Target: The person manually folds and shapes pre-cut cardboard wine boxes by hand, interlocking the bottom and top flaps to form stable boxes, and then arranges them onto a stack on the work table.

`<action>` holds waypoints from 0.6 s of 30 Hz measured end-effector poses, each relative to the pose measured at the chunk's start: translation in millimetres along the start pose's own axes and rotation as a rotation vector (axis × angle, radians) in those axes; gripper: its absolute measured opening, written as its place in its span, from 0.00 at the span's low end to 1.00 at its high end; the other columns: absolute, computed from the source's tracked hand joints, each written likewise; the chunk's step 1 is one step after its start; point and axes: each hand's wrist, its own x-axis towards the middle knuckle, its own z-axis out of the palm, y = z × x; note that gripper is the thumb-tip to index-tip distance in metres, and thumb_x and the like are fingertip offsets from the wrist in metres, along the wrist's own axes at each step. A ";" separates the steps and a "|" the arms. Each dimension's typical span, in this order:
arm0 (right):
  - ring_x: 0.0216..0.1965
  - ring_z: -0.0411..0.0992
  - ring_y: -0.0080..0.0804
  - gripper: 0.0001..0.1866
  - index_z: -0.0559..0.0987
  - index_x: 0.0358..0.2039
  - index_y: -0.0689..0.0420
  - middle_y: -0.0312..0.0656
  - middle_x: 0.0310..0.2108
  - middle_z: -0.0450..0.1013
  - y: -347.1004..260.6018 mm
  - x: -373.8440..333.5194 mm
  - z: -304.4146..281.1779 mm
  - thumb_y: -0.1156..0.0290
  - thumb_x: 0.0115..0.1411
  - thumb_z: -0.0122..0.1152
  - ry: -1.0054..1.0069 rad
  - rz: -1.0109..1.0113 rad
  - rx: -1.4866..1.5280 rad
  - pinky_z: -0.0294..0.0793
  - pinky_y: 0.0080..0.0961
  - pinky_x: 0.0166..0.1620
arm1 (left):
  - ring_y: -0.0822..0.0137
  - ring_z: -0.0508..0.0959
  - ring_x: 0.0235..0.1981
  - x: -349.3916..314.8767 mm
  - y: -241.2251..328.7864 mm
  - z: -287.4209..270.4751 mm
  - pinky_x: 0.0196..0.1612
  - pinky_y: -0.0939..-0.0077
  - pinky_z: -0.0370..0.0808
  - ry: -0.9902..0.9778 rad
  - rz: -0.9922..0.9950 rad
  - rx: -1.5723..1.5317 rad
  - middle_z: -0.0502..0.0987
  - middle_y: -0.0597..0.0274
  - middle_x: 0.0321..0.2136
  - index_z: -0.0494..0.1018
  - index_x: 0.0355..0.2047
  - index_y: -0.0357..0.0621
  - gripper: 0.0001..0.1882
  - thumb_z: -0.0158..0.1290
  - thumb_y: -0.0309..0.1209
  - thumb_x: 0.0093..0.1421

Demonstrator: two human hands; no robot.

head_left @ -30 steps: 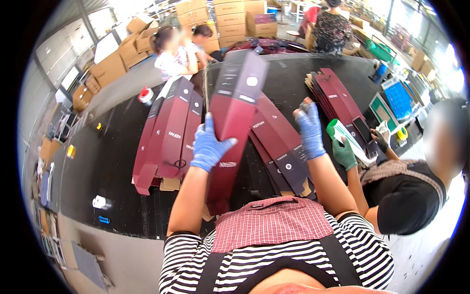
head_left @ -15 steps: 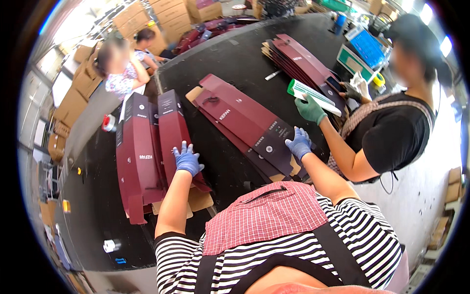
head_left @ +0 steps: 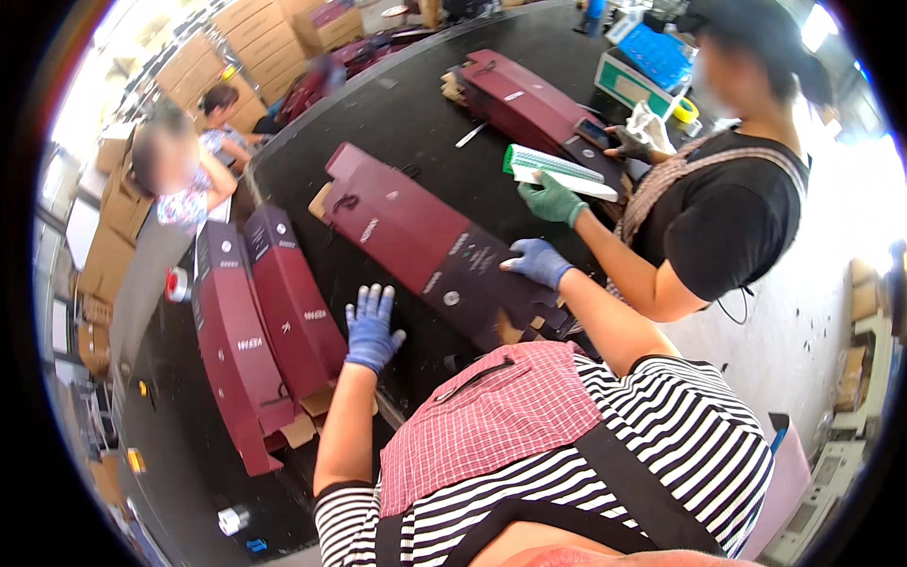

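Observation:
A stack of flat maroon-and-black cartons (head_left: 402,222) with black cord handles lies slantwise in front of me on the black table. My right hand (head_left: 540,263), in a blue glove, is at the right edge of its dark end, fingers closed on the carton's edge. The glove hides part of that edge. My left hand (head_left: 373,331), also blue-gloved, holds nothing and has its fingers spread over the table, between this stack and two maroon carton piles (head_left: 244,354) on the left. Brown inner flaps show at the near ends of those piles.
At the right a co-worker (head_left: 727,208) holds a green-and-white roll-shaped thing (head_left: 557,170) in a green glove, beside another carton stack (head_left: 524,99). Two people (head_left: 179,180) sit across the table at left. A red-and-white tape roll (head_left: 177,283) lies near the left edge.
My left hand has come off the left-hand cartons and moved over bare table. My right hand's fingers have drawn together at the middle carton, whose stack now looks less fanned out. The view has shifted.

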 end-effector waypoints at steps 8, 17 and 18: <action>0.42 0.78 0.25 0.23 0.81 0.54 0.63 0.40 0.40 0.82 -113.3 10.8 -39.4 0.60 0.64 0.66 -0.234 -0.189 0.543 0.78 0.27 0.48 | 0.50 0.64 0.71 8.1 35.3 -16.5 0.74 0.49 0.52 0.627 0.293 -0.084 0.68 0.51 0.66 0.66 0.67 0.45 0.38 0.58 0.32 0.54; 0.65 0.67 0.33 0.39 0.61 0.72 0.60 0.45 0.64 0.69 -212.2 -36.1 -79.5 0.55 0.70 0.64 0.018 -0.711 0.936 0.66 0.33 0.68 | 0.44 0.79 0.55 -112.5 56.7 -227.3 0.61 0.54 0.73 0.954 0.176 -0.327 0.77 0.41 0.56 0.74 0.56 0.28 0.21 0.50 0.32 0.69; 0.66 0.66 0.36 0.40 0.60 0.72 0.61 0.48 0.66 0.67 -223.4 -41.4 -82.0 0.54 0.69 0.65 0.155 -0.833 0.776 0.64 0.35 0.68 | 0.47 0.78 0.55 -130.6 60.3 -237.8 0.61 0.56 0.74 1.084 0.133 -0.503 0.77 0.42 0.56 0.73 0.58 0.28 0.23 0.52 0.32 0.67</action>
